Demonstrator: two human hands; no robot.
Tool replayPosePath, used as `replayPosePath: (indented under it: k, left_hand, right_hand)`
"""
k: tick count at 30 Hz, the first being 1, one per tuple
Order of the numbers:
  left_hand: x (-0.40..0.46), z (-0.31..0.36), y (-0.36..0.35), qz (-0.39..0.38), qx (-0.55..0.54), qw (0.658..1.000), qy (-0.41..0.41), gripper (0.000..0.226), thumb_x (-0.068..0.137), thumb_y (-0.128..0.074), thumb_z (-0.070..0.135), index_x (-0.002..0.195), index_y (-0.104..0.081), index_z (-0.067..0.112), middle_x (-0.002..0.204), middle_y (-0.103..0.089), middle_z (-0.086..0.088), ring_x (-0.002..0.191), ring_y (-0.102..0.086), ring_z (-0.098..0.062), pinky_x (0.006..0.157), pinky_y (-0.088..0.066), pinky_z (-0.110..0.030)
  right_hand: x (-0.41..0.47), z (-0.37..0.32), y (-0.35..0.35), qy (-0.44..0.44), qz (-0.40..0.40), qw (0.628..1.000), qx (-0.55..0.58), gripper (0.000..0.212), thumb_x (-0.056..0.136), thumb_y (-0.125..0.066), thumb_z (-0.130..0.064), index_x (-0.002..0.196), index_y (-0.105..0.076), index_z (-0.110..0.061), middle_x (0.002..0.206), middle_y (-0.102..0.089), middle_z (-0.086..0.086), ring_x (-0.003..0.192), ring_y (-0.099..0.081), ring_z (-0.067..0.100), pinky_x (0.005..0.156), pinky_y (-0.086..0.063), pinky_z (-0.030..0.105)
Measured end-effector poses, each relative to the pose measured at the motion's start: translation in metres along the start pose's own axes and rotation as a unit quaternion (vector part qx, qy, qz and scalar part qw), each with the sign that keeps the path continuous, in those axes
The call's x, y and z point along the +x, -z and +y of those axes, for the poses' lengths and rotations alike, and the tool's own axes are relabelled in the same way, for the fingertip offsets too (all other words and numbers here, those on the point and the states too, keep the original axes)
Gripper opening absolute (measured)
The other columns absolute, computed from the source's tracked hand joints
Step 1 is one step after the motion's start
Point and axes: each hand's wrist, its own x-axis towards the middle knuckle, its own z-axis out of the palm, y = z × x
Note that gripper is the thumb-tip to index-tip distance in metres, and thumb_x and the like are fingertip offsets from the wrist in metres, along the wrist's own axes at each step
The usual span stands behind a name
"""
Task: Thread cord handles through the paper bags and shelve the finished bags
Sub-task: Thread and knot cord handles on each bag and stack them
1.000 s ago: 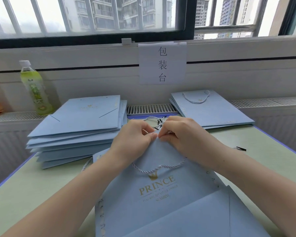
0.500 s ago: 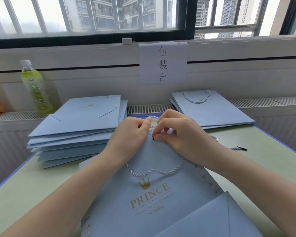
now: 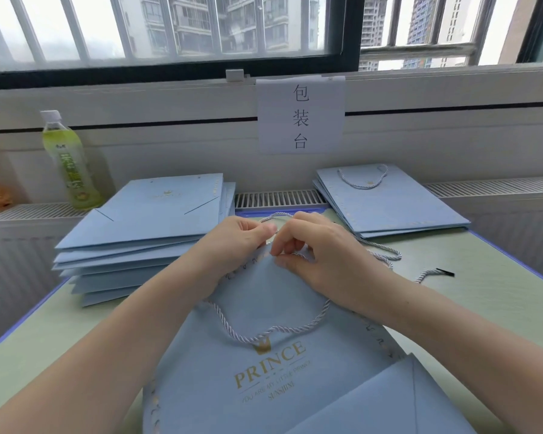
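Both hands meet at the top edge of the blue paper bag (image 3: 264, 364) lying flat on the table (image 3: 483, 308). Left hand (image 3: 232, 242) and right hand (image 3: 320, 255) each pinch the white cord (image 3: 386, 255); one threaded handle (image 3: 264, 332) loops across the bag's printed face.

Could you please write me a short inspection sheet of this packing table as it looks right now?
Surface: pale green table with a blue edge, set against the windowsill.
Job's things: PRINCE bag lies flat in front, one cord handle looped over its face; a second cord trails right, its black tip loose on the table. Unthreaded stack left; finished stack right.
Clutter: green bottle on the sill.
Grippers: left hand and right hand both pinch the second cord at the bag's top edge.
Cables: nothing seen.
Surroundings: paper sign under a barred window.
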Motion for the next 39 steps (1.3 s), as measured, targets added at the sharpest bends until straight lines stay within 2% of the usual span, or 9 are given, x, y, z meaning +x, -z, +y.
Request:
replayPosePath:
  k: [5, 9, 15, 21, 25, 29, 31, 34, 39]
  left_hand:
    - [-0.006, 0.003, 0.003, -0.027, -0.042, 0.999, -0.010, 0.056, 0.088, -0.060, 0.043, 0.092, -0.060, -0.013, 0.079, -0.048, -0.009, 0.069, -0.037, -0.022, 0.061, -0.033, -0.030]
    - [-0.010, 0.009, 0.007, -0.036, -0.022, 0.999, -0.014, 0.050, 0.087, -0.063, 0.037, 0.089, -0.061, -0.013, 0.070, -0.045, -0.014, 0.056, -0.034, -0.020, 0.046, -0.029, -0.022]
    - [-0.009, 0.008, 0.005, -0.037, -0.025, 0.999, -0.016, 0.044, 0.088, -0.063, 0.034, 0.085, -0.066, -0.009, 0.063, -0.052, -0.012, 0.052, -0.040, -0.019, 0.048, -0.034, -0.021]
    - [-0.011, 0.009, 0.006, -0.035, -0.023, 0.999, -0.024, 0.052, 0.083, -0.067, 0.037, 0.084, -0.059, -0.015, 0.065, -0.039, -0.013, 0.054, -0.029, -0.019, 0.044, -0.026, -0.022]
    - [-0.012, 0.011, 0.005, -0.010, -0.012, 0.999, -0.040, 0.050, 0.084, -0.067, 0.038, 0.062, -0.056, -0.005, 0.054, -0.033, -0.007, 0.046, -0.024, -0.017, 0.043, -0.020, -0.021]
    - [-0.010, 0.010, 0.003, 0.048, 0.039, 0.994, -0.086, 0.045, 0.089, -0.063, 0.033, 0.059, -0.043, 0.007, 0.050, -0.024, -0.001, 0.042, -0.019, -0.013, 0.039, -0.018, -0.020]
    - [-0.008, 0.007, 0.002, 0.076, 0.082, 0.987, -0.113, 0.051, 0.091, -0.061, 0.029, 0.052, -0.032, 0.013, 0.045, -0.021, 0.005, 0.039, -0.017, -0.010, 0.038, -0.016, -0.018]
    - [-0.005, 0.004, 0.001, 0.092, 0.114, 0.980, -0.137, 0.056, 0.092, -0.060, 0.030, 0.049, -0.026, 0.017, 0.045, -0.020, 0.005, 0.040, -0.017, -0.012, 0.041, -0.017, -0.021]
    - [-0.003, 0.003, 0.000, 0.075, 0.166, 0.973, -0.142, 0.058, 0.091, -0.056, 0.041, 0.050, -0.025, 0.017, 0.046, -0.021, 0.004, 0.044, -0.018, -0.013, 0.045, -0.016, -0.025]
  right_hand:
    - [-0.001, -0.002, 0.002, 0.004, 0.010, 1.000, -0.018, 0.009, 0.085, -0.059, -0.022, 0.090, -0.063, -0.016, 0.083, -0.052, -0.004, 0.083, -0.046, 0.015, 0.076, -0.034, 0.013]
    - [-0.001, -0.003, 0.005, 0.014, -0.016, 1.000, -0.017, 0.010, 0.083, -0.061, -0.025, 0.091, -0.062, -0.018, 0.086, -0.051, -0.006, 0.084, -0.041, 0.010, 0.077, -0.033, 0.012]
    - [0.000, -0.001, 0.004, 0.010, -0.016, 1.000, -0.023, 0.007, 0.080, -0.068, -0.022, 0.083, -0.062, -0.019, 0.086, -0.050, -0.009, 0.082, -0.040, 0.010, 0.073, -0.032, 0.009]
    - [0.000, -0.004, 0.004, 0.020, -0.003, 0.999, -0.043, 0.016, 0.081, -0.062, -0.032, 0.086, -0.062, -0.017, 0.086, -0.052, -0.006, 0.083, -0.038, 0.008, 0.075, -0.033, 0.012]
    - [0.000, -0.005, 0.010, -0.017, 0.008, 0.996, -0.084, 0.030, 0.083, -0.055, -0.046, 0.096, -0.059, -0.020, 0.093, -0.049, -0.009, 0.092, -0.044, 0.014, 0.081, -0.039, 0.025]
    - [0.000, -0.004, 0.018, -0.005, -0.024, 0.982, -0.188, 0.036, 0.080, -0.046, -0.060, 0.087, -0.054, -0.026, 0.089, -0.045, -0.012, 0.082, -0.042, 0.010, 0.075, -0.040, 0.032]
    - [0.002, -0.010, 0.021, 0.006, -0.066, 0.972, -0.225, 0.030, 0.083, -0.042, -0.056, 0.080, -0.049, -0.027, 0.083, -0.043, -0.012, 0.078, -0.040, 0.010, 0.073, -0.039, 0.032]
    - [0.003, -0.018, 0.022, -0.040, -0.125, 0.964, -0.232, 0.019, 0.093, -0.045, -0.034, 0.084, -0.046, -0.018, 0.088, -0.048, -0.003, 0.084, -0.044, 0.018, 0.076, -0.036, 0.031]
    - [0.004, -0.012, 0.028, -0.091, -0.071, 0.964, -0.239, 0.011, 0.095, -0.041, -0.019, 0.090, -0.042, -0.009, 0.082, -0.057, 0.010, 0.072, -0.047, 0.029, 0.065, -0.036, 0.038]
